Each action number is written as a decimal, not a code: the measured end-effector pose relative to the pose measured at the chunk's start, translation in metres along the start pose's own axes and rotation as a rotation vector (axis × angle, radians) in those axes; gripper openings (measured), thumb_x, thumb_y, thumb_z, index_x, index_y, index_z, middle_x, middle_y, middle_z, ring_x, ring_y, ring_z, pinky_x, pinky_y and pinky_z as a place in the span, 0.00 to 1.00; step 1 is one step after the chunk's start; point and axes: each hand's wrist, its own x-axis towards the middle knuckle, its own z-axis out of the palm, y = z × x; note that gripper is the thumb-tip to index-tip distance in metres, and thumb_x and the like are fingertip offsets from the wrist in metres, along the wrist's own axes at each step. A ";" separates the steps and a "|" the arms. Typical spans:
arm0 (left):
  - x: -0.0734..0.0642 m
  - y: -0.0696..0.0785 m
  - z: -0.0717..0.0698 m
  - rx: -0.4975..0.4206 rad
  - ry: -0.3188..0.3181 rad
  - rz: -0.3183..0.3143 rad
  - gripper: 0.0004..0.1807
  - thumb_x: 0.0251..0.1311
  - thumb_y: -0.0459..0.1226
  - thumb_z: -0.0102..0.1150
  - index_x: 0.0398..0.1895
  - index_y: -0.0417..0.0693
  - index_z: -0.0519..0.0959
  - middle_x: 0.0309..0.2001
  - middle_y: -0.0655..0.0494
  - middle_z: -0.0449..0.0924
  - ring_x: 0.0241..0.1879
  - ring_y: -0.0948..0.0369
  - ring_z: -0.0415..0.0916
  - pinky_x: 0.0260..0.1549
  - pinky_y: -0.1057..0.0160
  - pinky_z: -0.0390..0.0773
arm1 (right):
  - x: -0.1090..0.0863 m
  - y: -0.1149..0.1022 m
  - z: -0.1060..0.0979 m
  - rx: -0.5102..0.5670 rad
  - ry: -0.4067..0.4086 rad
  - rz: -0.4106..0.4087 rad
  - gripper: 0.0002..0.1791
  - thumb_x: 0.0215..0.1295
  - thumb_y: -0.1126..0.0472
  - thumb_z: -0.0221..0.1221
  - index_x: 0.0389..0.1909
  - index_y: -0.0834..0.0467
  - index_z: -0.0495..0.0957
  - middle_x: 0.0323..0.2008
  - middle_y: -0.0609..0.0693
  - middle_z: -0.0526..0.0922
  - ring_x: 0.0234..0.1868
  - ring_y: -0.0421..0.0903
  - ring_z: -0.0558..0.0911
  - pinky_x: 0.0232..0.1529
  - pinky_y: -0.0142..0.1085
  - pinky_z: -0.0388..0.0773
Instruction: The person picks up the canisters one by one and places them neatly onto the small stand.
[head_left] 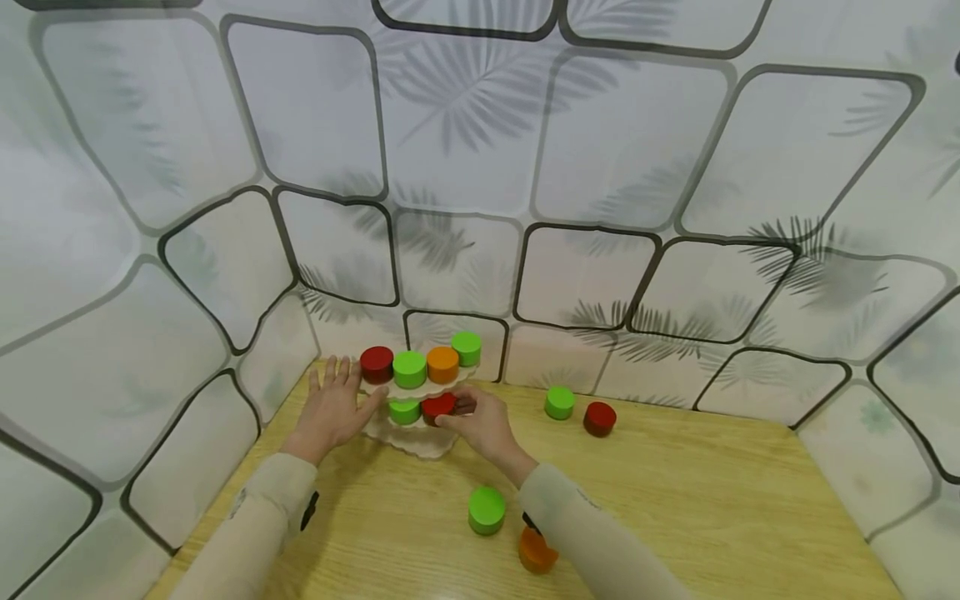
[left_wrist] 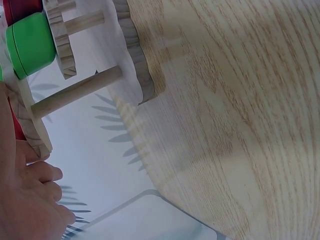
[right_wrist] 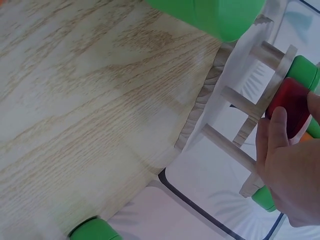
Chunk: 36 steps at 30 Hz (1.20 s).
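Note:
A tiered wooden stand (head_left: 422,443) with wavy edges and round posts stands at the back left of the table. On its upper level sit a dark red round block (head_left: 377,364), a green block (head_left: 409,369), an orange block (head_left: 442,364) and another green block (head_left: 467,348). Below that level shows one more green block (head_left: 404,411). My right hand (head_left: 486,423) pinches a red round block (right_wrist: 290,106) between thumb and fingers, at the stand's front right. At the stand's left side, my left hand (head_left: 333,410) rests with fingers extended, its thumb toward the upper level's edge.
Right of the stand, a green block (head_left: 559,403) and a dark red block (head_left: 599,419) lie near the back wall. Closer to me are a green block (head_left: 487,510) and an orange block (head_left: 537,551), partly behind my right sleeve. Patterned walls enclose the wooden table (head_left: 712,500).

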 end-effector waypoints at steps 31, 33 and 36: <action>-0.001 0.002 -0.002 -0.003 -0.007 -0.009 0.49 0.79 0.63 0.39 0.79 0.26 0.57 0.80 0.24 0.50 0.81 0.27 0.40 0.76 0.23 0.42 | 0.004 -0.004 0.010 -0.116 0.074 -0.084 0.19 0.62 0.62 0.75 0.52 0.65 0.89 0.40 0.58 0.91 0.38 0.48 0.87 0.37 0.35 0.86; -0.001 0.002 -0.002 -0.002 -0.009 -0.009 0.49 0.79 0.63 0.39 0.80 0.26 0.57 0.80 0.24 0.50 0.82 0.27 0.40 0.76 0.23 0.42 | 0.005 -0.003 0.011 -0.120 0.084 -0.080 0.18 0.62 0.61 0.75 0.51 0.64 0.90 0.39 0.57 0.90 0.37 0.47 0.86 0.37 0.34 0.86; -0.001 0.002 -0.002 0.007 -0.008 -0.008 0.49 0.79 0.64 0.39 0.79 0.26 0.58 0.80 0.24 0.50 0.81 0.27 0.41 0.76 0.24 0.43 | 0.007 -0.001 0.013 -0.114 0.095 -0.060 0.17 0.62 0.61 0.75 0.50 0.64 0.90 0.40 0.57 0.91 0.38 0.46 0.87 0.38 0.35 0.86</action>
